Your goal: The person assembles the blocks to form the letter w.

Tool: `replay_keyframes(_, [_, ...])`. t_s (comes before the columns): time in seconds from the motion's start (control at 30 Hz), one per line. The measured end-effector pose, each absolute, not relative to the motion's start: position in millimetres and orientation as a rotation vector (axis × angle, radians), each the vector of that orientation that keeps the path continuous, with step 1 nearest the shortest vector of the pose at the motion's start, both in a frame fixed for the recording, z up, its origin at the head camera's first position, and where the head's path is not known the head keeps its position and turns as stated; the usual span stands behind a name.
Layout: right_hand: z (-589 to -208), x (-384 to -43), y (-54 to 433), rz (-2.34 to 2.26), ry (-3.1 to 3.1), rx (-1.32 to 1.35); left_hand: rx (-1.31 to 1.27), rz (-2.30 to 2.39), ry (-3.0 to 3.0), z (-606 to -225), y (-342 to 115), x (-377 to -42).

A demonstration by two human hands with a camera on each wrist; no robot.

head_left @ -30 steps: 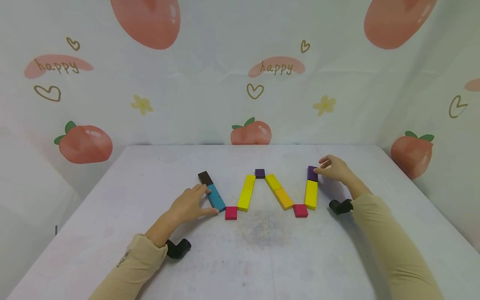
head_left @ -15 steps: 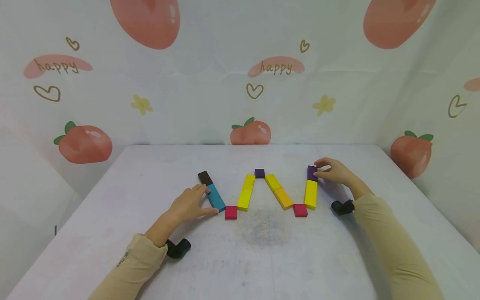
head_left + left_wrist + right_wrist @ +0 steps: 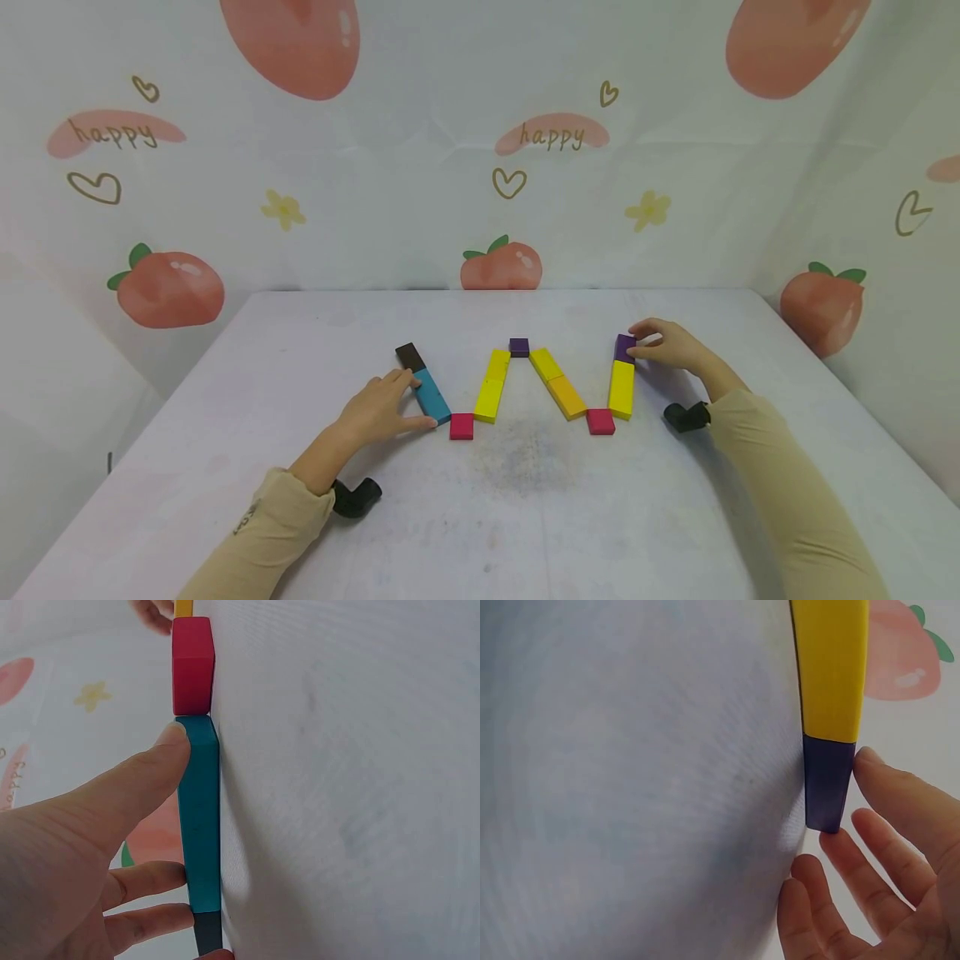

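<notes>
In the head view my left hand (image 3: 380, 408) rests beside a blue block (image 3: 432, 395). Its thumb touches the block near one end, and relaxed fingers lie against the side, as the left wrist view shows. A dark brown block (image 3: 410, 357) adjoins the blue one's far end; a red block (image 3: 462, 427) adjoins its near end. On the right, my right hand (image 3: 667, 344) touches a purple block (image 3: 624, 347), thumb at its side and a fingertip at its far end, the fingers fairly straight. That block meets the far end of a yellow block (image 3: 622, 389).
Several flat blocks form a W-like zigzag on the white table (image 3: 517, 533), including a purple block (image 3: 520, 347) at the middle peak, an orange block (image 3: 567, 397) and another red block (image 3: 601, 422). Black fittings (image 3: 358, 498) hang at both wrists. A fruit-printed cloth (image 3: 390, 192) stands behind.
The right hand's index finger has come in to the far end of the right purple block, which has shifted slightly toward me. The left hand stays still on the blue block.
</notes>
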State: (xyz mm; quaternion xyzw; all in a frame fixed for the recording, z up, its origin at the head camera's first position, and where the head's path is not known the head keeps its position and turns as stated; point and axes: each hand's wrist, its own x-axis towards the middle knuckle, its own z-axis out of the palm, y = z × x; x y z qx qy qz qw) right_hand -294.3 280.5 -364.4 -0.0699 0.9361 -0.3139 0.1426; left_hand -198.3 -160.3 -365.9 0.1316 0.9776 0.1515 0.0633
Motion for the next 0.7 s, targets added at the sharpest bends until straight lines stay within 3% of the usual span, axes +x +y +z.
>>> replay_keyframes(0.7, [-365.6, -290.7, 283.0, -0.937, 2.745, -0.204, 0.45, 0.447, 2.944, -363.0, -161.9, -197.3])
